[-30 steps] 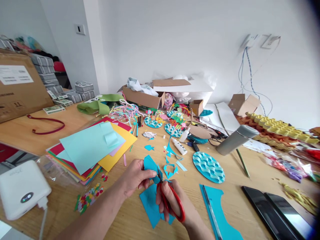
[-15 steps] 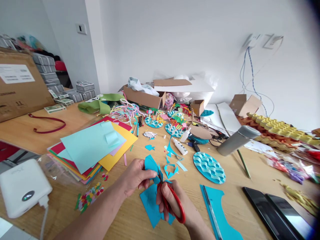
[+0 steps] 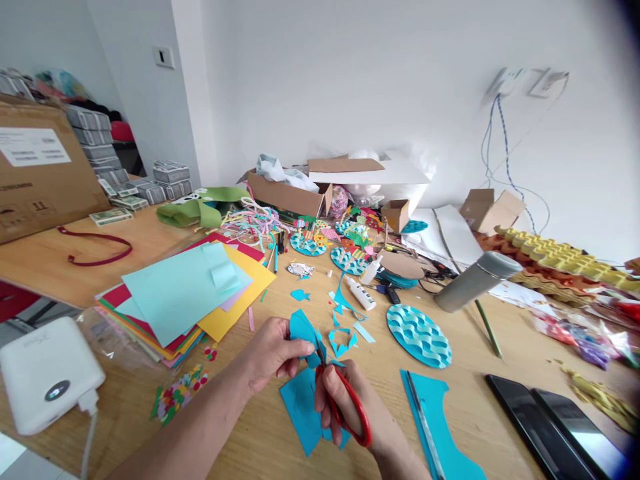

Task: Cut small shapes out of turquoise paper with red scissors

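Note:
Between the thumb and fingers of my left hand (image 3: 277, 353) is a piece of blue paper (image 3: 303, 330), partly cut. My right hand (image 3: 350, 400) is wrapped round red-handled scissors (image 3: 361, 417), whose blades reach into that paper beside my left thumb. Below both hands, more blue paper (image 3: 303, 417) lies on the table. Just beyond them are a ring-shaped blue scrap (image 3: 343, 341) and a small blue fish shape (image 3: 301, 295). To the right rests an oval blue board with wavy strips (image 3: 419, 335).
A stack of coloured paper (image 3: 170, 293) lies at left, near a white power bank (image 3: 50, 377). A glue bottle (image 3: 361, 293) lies mid-table. At right are a grey flask (image 3: 475, 280), two phones (image 3: 530, 427) and a pen (image 3: 425, 427) on blue paper.
Very little differs. The scissor handles and my right hand have shifted slightly, while my left hand and the paper stay in place.

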`<state>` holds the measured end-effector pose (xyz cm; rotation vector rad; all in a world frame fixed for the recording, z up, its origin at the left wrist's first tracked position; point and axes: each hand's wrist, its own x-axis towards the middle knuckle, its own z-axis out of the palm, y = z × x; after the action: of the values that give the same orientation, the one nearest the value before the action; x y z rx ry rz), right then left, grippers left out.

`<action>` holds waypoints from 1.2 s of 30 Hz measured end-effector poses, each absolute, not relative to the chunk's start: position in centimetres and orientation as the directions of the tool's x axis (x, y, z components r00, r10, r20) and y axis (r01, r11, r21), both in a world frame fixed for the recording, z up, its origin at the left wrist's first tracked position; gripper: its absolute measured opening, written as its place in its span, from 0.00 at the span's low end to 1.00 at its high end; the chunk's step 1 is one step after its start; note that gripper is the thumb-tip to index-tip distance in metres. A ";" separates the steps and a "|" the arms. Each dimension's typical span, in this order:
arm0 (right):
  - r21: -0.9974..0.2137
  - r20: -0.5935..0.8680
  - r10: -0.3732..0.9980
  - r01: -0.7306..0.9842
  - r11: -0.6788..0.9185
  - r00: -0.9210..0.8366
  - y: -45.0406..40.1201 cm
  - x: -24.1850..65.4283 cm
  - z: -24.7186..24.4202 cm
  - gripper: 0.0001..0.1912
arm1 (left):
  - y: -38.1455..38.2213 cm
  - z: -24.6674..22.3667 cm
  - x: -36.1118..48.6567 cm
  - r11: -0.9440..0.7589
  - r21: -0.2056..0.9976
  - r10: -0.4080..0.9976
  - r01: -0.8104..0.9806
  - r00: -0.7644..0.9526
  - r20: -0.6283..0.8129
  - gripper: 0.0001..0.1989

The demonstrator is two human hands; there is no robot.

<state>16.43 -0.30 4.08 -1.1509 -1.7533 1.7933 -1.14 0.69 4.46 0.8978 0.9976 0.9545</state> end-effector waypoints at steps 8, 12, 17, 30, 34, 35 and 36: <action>-0.946 -0.297 0.752 0.288 -0.149 -0.588 -0.3 16.3 4.5 0.39 | 0.7 4.4 -1.1 0.322 0.920 0.932 -0.224 0.244 -0.267 0.13; -0.936 -0.319 0.758 0.313 -0.159 -0.569 -0.4 16.3 4.6 0.39 | 0.7 4.3 -1.2 0.323 0.918 0.931 -0.230 0.253 -0.264 0.13; -0.945 -0.307 0.760 0.280 -0.170 -0.573 -0.4 16.2 4.7 0.37 | 0.7 4.5 -1.1 0.330 0.917 0.932 -0.225 0.236 -0.277 0.13; -0.950 -0.287 0.773 0.270 -0.155 -0.565 -0.5 16.1 4.3 0.39 | 0.8 4.6 -0.9 0.335 0.918 0.931 -0.213 0.225 -0.287 0.13; -0.948 -0.294 0.769 0.276 -0.159 -0.568 -0.4 16.1 4.6 0.39 | 0.7 4.5 -1.1 0.337 0.916 0.928 -0.218 0.243 -0.283 0.12; -0.945 -0.302 0.766 0.282 -0.163 -0.568 -0.3 16.1 4.6 0.39 | 0.7 4.5 -1.1 0.337 0.916 0.927 -0.218 0.246 -0.282 0.12; -0.943 -0.309 0.765 0.288 -0.168 -0.566 -0.3 16.1 4.6 0.39 | 0.7 4.4 -1.1 0.337 0.916 0.927 -0.218 0.246 -0.282 0.12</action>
<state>16.06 -0.33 4.61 -1.2002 -1.7368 1.7839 -1.09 0.73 4.42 0.8855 1.0062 0.9398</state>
